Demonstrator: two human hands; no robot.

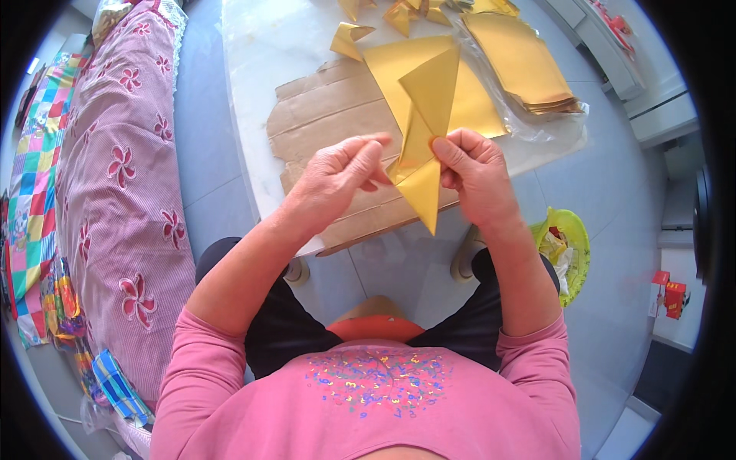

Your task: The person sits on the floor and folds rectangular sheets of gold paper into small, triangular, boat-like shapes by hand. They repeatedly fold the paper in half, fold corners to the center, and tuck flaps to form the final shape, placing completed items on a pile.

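And here is the folded gold paper (420, 146), up in the air between the two hands, above the brown cardboard (322, 115) on the desk (253, 115). What a shape: a broad triangle on top, a creased, narrow waist, then a sharp point aimed down toward the person, all with a soft metallic sheen. The right hand (474, 172) has it, thumb laid on the crease and fingers clamped on the right edge. Over on the other side, the left hand (349, 172) curls in close by the left edge; whether its fingers nip the paper, I cannot tell. Beneath, the cardboard shows long straight crease lines and a ragged left edge, with a flat gold sheet (479, 107) lying smooth across its far part. To the right, a thick stack of gold sheets (521, 61) sits on crinkled clear plastic (571, 126), its near edges slightly fanned. At the far edge, angular folded gold pieces (402, 15) cluster, and a curled gold piece (349, 40) lies just nearer. The desk itself is pale, glossy and marbled.
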